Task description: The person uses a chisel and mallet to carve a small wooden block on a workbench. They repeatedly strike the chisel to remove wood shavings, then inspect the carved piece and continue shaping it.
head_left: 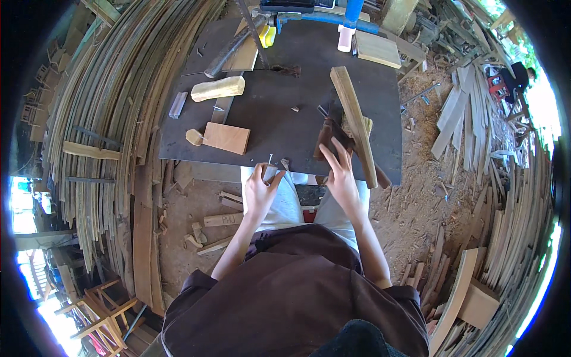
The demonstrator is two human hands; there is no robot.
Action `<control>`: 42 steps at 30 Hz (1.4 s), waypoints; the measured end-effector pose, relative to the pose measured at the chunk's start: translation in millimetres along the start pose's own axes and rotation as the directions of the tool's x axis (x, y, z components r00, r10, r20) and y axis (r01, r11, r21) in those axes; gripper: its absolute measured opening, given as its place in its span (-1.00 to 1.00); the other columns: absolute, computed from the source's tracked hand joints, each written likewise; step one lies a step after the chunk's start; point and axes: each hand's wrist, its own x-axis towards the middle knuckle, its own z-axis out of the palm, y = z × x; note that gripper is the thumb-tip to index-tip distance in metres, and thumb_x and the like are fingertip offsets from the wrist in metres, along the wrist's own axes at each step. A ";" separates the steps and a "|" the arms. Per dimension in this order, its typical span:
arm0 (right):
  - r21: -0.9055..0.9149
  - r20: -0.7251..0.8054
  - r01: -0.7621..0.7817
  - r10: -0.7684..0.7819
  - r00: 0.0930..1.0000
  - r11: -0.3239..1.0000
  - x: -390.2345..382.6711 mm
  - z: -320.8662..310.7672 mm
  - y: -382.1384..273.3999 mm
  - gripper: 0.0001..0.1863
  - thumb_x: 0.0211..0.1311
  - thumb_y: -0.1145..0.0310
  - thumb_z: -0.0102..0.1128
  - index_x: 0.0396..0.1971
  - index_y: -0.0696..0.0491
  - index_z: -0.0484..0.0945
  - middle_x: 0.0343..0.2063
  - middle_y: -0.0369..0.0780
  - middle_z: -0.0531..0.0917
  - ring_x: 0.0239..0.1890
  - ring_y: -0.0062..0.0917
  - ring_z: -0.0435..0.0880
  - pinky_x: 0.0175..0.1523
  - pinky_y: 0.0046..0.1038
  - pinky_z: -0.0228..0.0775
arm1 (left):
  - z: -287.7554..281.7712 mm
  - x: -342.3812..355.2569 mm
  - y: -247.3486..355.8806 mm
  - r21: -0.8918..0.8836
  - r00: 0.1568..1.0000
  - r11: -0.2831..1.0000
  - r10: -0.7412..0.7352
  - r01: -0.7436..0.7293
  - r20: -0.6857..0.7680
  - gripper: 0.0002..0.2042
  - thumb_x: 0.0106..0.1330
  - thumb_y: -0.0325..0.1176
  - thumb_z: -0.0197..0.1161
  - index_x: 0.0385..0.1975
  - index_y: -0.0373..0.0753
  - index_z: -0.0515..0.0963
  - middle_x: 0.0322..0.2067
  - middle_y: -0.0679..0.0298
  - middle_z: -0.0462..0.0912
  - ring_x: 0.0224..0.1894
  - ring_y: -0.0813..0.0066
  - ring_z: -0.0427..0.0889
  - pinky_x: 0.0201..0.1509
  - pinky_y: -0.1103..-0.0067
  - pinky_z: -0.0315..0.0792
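Note:
At the near edge of the dark table [279,125], my left hand [260,191] is pinched closed, with a thin metal nail [270,159] standing up from its fingertips. My right hand [342,175] is open with fingers spread, close to a dark brown wooden piece [329,140] with metal on it, whose kind I cannot make out. Beside that hand a long wooden bar [355,122] lies slanted, its near end at the table's edge. A small chip [285,163] rests just right of the left hand.
Left on the table are a rectangular wooden block [226,138], a rough pale wood piece [217,88] and a hammer-like tool [229,55]. A blue clamp-like bar [333,22] and a board [377,49] lie at the back. Stacked planks [113,89] line the left side; a person [516,80] sits far right.

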 end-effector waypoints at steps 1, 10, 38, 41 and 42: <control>0.051 0.009 -0.015 0.015 1.000 0.999 -8.3 -6.4 -8.0 -0.21 -0.09 0.84 -0.05 0.23 -0.04 0.33 0.29 -0.02 0.19 0.33 -0.04 0.19 0.35 -0.11 0.16 | 0.2 2.2 3.4 0.024 1.000 0.999 -0.025 0.025 0.018 -0.69 0.10 -0.23 0.44 -0.35 -0.29 0.51 -0.56 0.10 0.61 -0.53 0.19 0.63 -0.43 0.46 0.46; 0.193 -0.020 -0.028 0.033 0.999 0.981 -55.4 -36.3 -54.1 -0.46 -0.08 0.80 -0.03 -0.01 0.12 0.51 0.09 -0.03 0.43 0.16 -0.08 0.40 0.25 -0.18 0.26 | 23.4 19.1 3.6 0.132 0.987 0.980 0.154 -0.147 -0.043 -0.70 0.04 -0.26 0.46 -0.38 -0.31 0.53 -0.34 0.16 0.59 -0.35 0.12 0.62 -0.30 0.41 0.47; 0.236 -0.046 -0.004 0.015 0.999 0.972 -60.9 -21.9 -55.2 -0.64 0.05 0.76 0.03 -0.14 0.14 0.58 -0.04 -0.08 0.56 0.01 -0.17 0.55 0.05 -0.32 0.42 | 39.5 38.8 -21.8 0.024 0.993 0.993 0.116 -0.116 -0.020 -0.71 0.00 -0.33 0.47 -0.42 -0.34 0.51 -0.49 0.07 0.62 -0.44 0.14 0.64 -0.34 0.40 0.48; 0.230 -0.056 0.003 0.010 0.998 0.973 -59.9 -22.8 -55.4 -0.67 0.10 0.73 0.05 -0.14 0.15 0.57 -0.06 -0.08 0.58 -0.01 -0.18 0.57 0.02 -0.34 0.43 | 36.0 38.0 -17.4 -0.115 0.998 0.993 0.040 -0.035 0.044 -0.74 0.01 -0.36 0.47 -0.42 -0.32 0.53 -0.48 0.14 0.65 -0.44 0.30 0.66 -0.34 0.47 0.49; 0.241 -0.072 -0.010 0.028 0.997 0.971 -59.5 -23.1 -55.3 -0.68 0.10 0.71 0.07 -0.14 0.15 0.57 -0.08 -0.08 0.57 -0.03 -0.18 0.57 0.03 -0.33 0.43 | 33.7 37.6 -13.8 -0.177 0.997 0.984 0.006 0.009 0.083 -0.75 0.02 -0.37 0.47 -0.42 -0.31 0.53 -0.47 0.16 0.66 -0.43 0.36 0.67 -0.33 0.50 0.49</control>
